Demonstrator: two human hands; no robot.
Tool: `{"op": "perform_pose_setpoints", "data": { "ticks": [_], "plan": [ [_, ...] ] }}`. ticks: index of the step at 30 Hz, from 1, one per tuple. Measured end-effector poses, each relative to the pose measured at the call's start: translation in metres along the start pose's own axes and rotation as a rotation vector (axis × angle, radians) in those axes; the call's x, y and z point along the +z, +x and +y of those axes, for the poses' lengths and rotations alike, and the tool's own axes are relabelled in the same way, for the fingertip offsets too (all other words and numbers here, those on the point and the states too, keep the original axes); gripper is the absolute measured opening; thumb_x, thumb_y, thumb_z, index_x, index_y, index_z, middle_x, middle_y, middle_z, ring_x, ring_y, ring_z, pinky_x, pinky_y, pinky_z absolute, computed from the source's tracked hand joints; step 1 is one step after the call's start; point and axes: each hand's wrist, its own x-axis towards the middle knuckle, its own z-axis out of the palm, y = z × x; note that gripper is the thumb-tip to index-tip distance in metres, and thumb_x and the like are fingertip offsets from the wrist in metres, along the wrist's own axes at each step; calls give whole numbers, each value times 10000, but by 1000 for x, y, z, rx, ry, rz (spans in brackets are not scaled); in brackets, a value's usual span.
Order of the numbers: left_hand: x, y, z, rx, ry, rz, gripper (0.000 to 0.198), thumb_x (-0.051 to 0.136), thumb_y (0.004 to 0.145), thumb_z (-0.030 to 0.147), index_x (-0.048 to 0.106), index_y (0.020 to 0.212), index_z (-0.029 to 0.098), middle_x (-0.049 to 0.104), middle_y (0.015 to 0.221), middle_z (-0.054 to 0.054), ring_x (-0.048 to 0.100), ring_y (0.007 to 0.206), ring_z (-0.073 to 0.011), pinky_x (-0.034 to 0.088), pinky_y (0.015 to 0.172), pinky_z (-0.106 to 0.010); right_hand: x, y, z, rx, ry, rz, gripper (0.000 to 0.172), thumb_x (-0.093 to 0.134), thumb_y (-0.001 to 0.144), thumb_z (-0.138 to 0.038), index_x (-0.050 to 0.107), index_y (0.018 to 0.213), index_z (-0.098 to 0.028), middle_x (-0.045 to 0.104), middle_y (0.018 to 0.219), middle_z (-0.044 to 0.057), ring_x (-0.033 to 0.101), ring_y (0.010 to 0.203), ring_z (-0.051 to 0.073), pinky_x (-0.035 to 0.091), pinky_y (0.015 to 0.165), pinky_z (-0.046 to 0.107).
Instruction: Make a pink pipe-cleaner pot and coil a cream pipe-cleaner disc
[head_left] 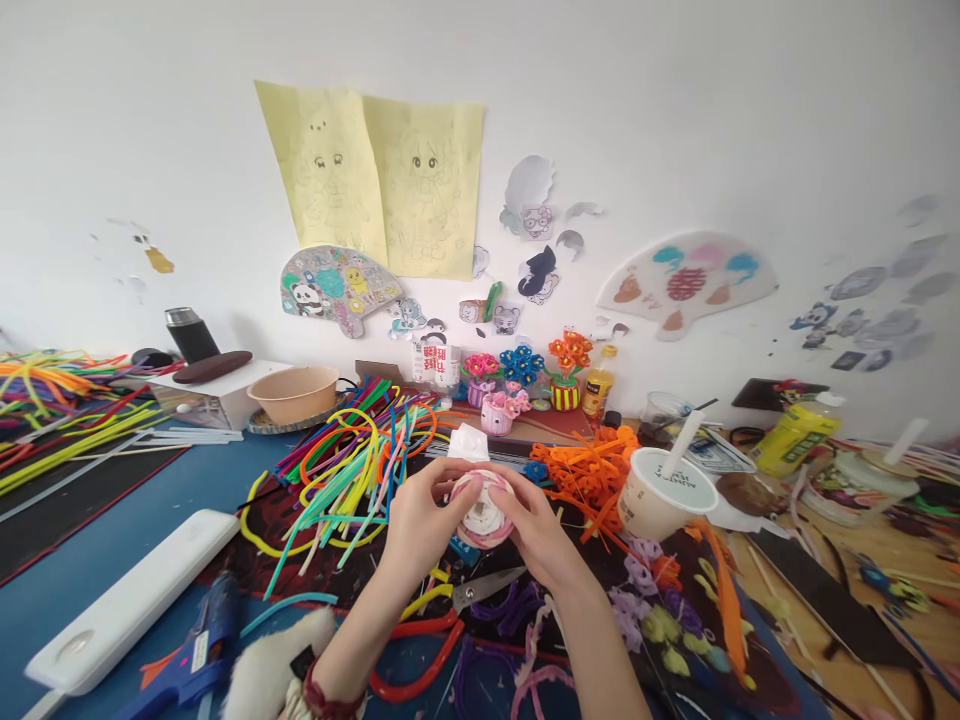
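Between my hands is a round pink-and-white coil of fuzzy pipe cleaner [484, 512], its white spiral face toward me. My left hand [421, 508] grips its left edge, the thumb resting on the face. On the opposite edge, my right hand [538, 528] holds it with thumb and fingers. Some fingertips are hidden behind the coil. Just below lies a pair of scissors [487, 588] with red handles, blades pointing right. Purple pipe cleaners [510, 612] lie beside it. A white paper piece [468, 442] shows right behind my fingers.
Colourful pipe cleaners [360, 470] pile up at left, orange ones [589, 465] at right. A lidded cup [664, 495] with a straw stands on the right. A blue glue gun [196, 650] and a long white device [135, 600] lie front left. Pipe-cleaner flower pots [566, 392] line the wall.
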Motion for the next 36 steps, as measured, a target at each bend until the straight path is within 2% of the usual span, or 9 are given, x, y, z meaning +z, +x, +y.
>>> {"op": "perform_pose_setpoints", "data": {
  "ticks": [4,9,14,16,23,26,29,32,36],
  "plan": [
    [0,-1,0,1,7,-7,250,643,827,383,729,948,181,759,936,-80,707,824,-226,568,739,-312,0,1,0,4,-2,17,404,745,775,-493,726,1078,-227,733,1097,71,656,1031,276,486,940,416],
    [-2,0,1,16,-12,-51,257,654,819,327,722,1026,189,757,1005,-73,708,893,-229,562,819,-323,1,1,1,1,10,34,363,735,793,-476,725,1064,-236,739,1069,55,658,1018,259,488,918,374],
    [-6,0,-1,-15,-52,-54,293,625,837,330,704,1058,155,757,1030,-97,722,876,-242,575,784,-334,-2,-2,-2,56,50,-57,423,807,737,-382,701,1123,-245,715,1150,52,625,1097,259,486,941,369],
    [-8,0,0,-19,-75,-74,323,614,846,349,692,1080,141,751,1064,-109,723,897,-245,577,787,-332,-3,-3,-3,72,73,-76,467,833,707,-338,694,1144,-247,711,1162,50,624,1097,256,491,932,361],
    [-15,-3,8,22,-69,-173,379,633,824,300,648,1176,158,708,1191,-106,694,1026,-254,555,870,-348,-4,-1,2,80,121,-45,428,780,765,-362,696,1171,-258,728,1120,53,644,1054,267,517,888,383],
    [-17,-8,12,118,112,-79,339,593,856,263,624,1184,184,700,1199,-103,685,1017,-256,535,871,-391,-4,-2,1,72,111,-55,427,774,776,-375,690,1182,-270,719,1151,51,634,1086,267,498,933,402],
    [-18,-15,17,409,470,50,208,530,893,188,680,1024,245,691,1209,-64,615,1120,-287,452,935,-473,-4,-3,-1,33,68,-60,474,808,740,-371,686,1184,-259,701,1198,59,618,1128,265,451,1005,408],
    [-17,-22,21,633,754,73,254,482,896,127,703,894,251,680,1229,-53,550,1188,-323,388,956,-522,-3,-2,-2,1,26,-48,521,828,715,-365,673,1198,-251,681,1238,71,605,1158,268,435,1026,412],
    [-12,-32,24,635,999,177,244,513,840,88,704,921,217,696,1133,-97,577,1035,-328,418,864,-483,0,1,1,-62,31,-16,572,858,674,-318,655,1206,-256,698,1207,66,616,1146,268,470,985,399]
  ]
}}
